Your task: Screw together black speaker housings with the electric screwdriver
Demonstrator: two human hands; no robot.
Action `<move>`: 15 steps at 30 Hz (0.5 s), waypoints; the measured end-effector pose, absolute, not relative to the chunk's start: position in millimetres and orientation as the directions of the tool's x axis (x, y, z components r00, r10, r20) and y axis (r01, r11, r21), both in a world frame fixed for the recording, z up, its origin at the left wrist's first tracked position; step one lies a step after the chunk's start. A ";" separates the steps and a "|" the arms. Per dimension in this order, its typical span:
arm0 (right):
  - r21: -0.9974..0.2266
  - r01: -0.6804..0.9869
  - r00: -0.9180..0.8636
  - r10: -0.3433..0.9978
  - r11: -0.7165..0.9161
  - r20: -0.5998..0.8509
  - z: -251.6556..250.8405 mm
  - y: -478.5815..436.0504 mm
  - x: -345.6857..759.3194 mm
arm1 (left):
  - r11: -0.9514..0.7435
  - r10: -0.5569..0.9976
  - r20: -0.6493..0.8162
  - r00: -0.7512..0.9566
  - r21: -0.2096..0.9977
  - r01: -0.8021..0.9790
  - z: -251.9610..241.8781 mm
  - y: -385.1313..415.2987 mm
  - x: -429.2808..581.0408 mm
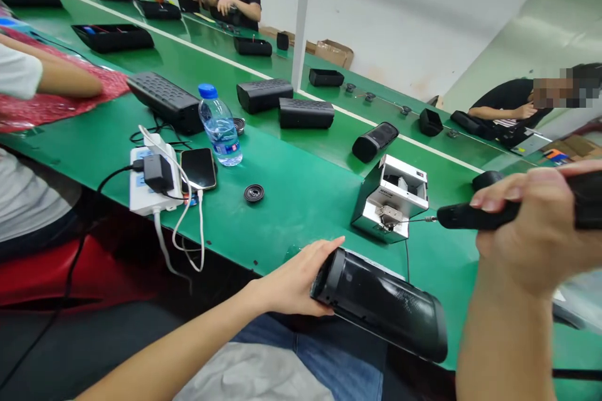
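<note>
My left hand (296, 279) grips a black cylindrical speaker body (379, 304) with a mesh surface, holding it tilted at the front edge of the bench. My right hand (531, 225) is closed around a black electric screwdriver (498, 213). Its thin metal bit (427, 219) points left toward a silver screw feeder (390, 197), close to the feeder's front but apart from the hand holding the speaker. The far end of the screwdriver runs out of view at the right edge.
A green workbench (282, 182) holds a power strip (148, 185), a phone (199, 169), a water bottle (220, 125), a round speaker driver (254, 193) and several black speakers. Co-workers sit along the bench, and a person's arm (66, 78) rests at the left.
</note>
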State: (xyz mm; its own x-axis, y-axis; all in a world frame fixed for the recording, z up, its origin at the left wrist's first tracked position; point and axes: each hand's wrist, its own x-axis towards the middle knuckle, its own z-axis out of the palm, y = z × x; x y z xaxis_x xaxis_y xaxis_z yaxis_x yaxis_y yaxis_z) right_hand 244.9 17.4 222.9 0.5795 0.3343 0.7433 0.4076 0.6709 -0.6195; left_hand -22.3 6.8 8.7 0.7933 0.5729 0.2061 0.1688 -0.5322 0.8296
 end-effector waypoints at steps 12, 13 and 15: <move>-0.633 0.556 0.533 0.354 0.538 0.769 213.9 54.8 250.4 | -0.529 0.614 0.221 0.758 0.828 0.187 3.3 0.7 -13.8; -0.638 0.554 0.530 0.364 0.535 0.766 213.8 53.6 248.2 | -0.527 0.613 0.223 0.758 0.830 0.182 3.3 0.4 -13.8; -0.661 0.530 0.540 0.389 0.531 0.746 215.4 47.0 242.1 | -0.522 0.616 0.221 0.756 0.834 0.181 3.9 0.2 -13.6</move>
